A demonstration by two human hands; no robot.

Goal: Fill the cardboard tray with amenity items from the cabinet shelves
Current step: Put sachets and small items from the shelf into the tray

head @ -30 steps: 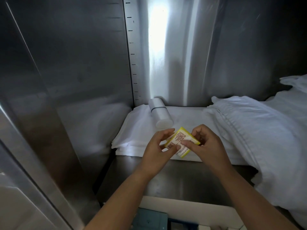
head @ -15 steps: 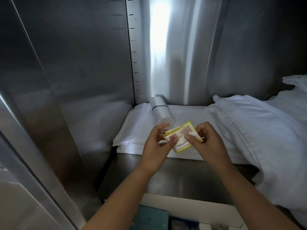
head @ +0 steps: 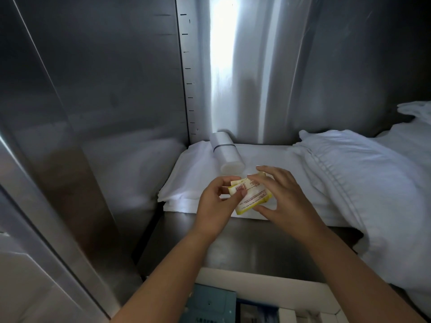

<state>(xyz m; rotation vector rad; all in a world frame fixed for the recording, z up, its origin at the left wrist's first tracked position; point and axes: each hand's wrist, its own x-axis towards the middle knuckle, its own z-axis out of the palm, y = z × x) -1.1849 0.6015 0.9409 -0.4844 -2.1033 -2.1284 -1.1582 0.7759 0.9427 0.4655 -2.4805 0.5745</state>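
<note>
My left hand (head: 217, 201) pinched the left end of a yellow-bordered packet (head: 253, 199) between thumb and fingertips, beside its red barcode. My right hand (head: 285, 194) spanned the packet's right end, fingers curved over the upper edge and thumb under the lower corner, so both hands gripped it above the near edge of the folded white linen (head: 186, 183). Whether the packet was a single piece or several stacked could not be told. Just beyond my fingertips a white roll with a dark band (head: 227, 152) lay on the linen, its far end near the slotted strip (head: 189, 73) on the cabinet's back wall. To the right of my right hand lay a white pillow (head: 349, 178). Beneath my wrists ran the bare steel shelf (head: 256, 248). Nearer to me than both forearms stood the cardboard tray (head: 268, 285), which held a blue box (head: 210, 304) under my left forearm.
</note>
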